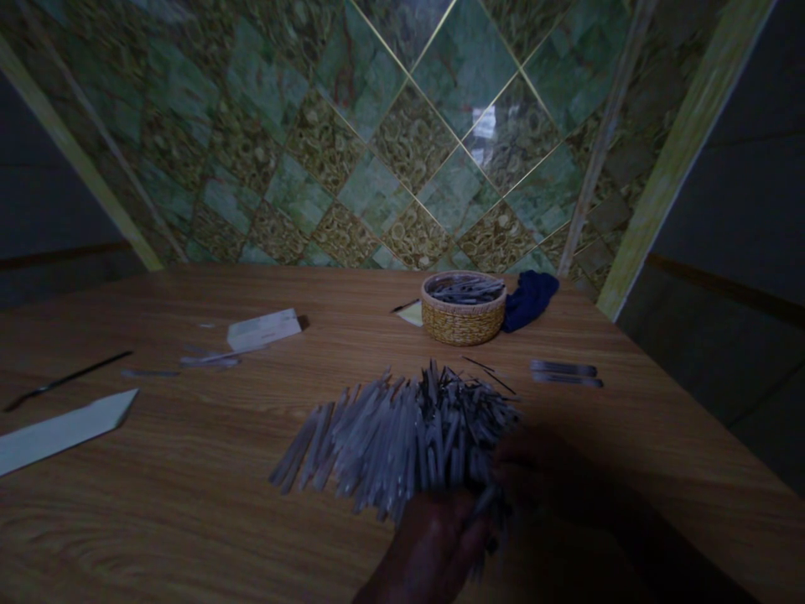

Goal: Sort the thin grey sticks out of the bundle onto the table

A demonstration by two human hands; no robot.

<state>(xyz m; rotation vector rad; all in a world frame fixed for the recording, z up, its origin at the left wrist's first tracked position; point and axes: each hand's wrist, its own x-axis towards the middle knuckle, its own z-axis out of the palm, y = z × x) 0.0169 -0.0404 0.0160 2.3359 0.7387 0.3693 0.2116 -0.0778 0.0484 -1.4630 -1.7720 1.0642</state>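
A wide pile of thin sticks in clear sleeves lies spread on the wooden table in the middle. At the pile's near edge, my left hand is closed round some of these thin wrapped sticks, which poke out to its right. My right hand is dark and blurred, close beside the left one at the pile's right end; its fingers are too dim to make out. Behind the pile stands a round woven basket filled with similar sticks.
A dark blue cloth lies right of the basket. Two wrapped pieces rest at the right. Leftward are a white box, loose clear sleeves, a dark thin stick and a pale flat strip. A tiled wall stands behind.
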